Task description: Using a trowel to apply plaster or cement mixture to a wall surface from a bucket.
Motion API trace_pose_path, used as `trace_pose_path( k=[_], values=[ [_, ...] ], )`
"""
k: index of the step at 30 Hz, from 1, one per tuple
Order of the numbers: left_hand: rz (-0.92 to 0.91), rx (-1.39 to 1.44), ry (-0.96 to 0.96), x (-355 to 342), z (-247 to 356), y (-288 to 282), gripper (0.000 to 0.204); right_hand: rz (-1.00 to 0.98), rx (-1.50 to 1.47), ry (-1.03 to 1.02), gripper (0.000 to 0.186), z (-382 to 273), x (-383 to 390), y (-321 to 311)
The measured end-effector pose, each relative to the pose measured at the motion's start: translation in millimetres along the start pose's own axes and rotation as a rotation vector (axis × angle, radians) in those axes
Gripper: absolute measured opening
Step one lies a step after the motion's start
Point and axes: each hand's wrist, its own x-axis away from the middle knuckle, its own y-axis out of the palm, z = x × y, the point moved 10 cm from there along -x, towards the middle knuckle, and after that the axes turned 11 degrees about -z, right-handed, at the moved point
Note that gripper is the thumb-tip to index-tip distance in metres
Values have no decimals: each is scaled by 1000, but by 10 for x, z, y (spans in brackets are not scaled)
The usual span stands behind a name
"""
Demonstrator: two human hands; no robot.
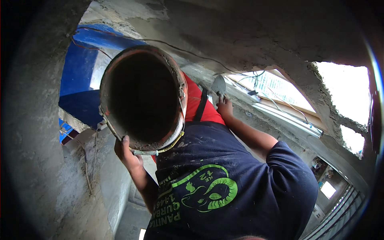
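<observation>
My left hand (130, 156) grips the lower left rim of a mortar-stained bucket (174, 138), thumb over the edge, close to the wire handle's pale grip. The bucket's mouth faces me; its inside is too dark to tell what it holds. Grey crust coats its rim. My right hand (225, 109) is closed round the handle of a pointed trowel (219, 85), whose grey blade points away from me. Between my arms shows my dark shirt (236, 156) with a green print. Beyond it is red cloth (210, 114) with a black stripe.
Rough cement walls (36, 140) surround me, with a blue-painted section (76, 68) at far left. A thin cable (188, 52) runs across the top. Bright openings (344, 90) and a pale strip (288, 117) with hanging wires are on the right. Dark bars (340, 216) show at lower right.
</observation>
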Motion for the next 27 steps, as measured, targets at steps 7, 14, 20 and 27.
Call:
trace_pose_path(
  k=[7, 14, 20, 27],
  values=[
    [-19, 94, -10, -32, 95, 88, 33, -625, -548, 91, 32, -1501, 599, -259],
    [-123, -27, -28, -29, 37, 74, 31, -741, -550, -148, 34, -2230, 721, -628],
    [-128, -137, 32, 31, 116, 135, 24, -965, -749, -315, 51, -2862, 947, -1295],
    [-112, -140, 160, 3, 211, 155, 18, -1414, -1134, -266, 50, -2948, 1138, -1102]
  ],
)
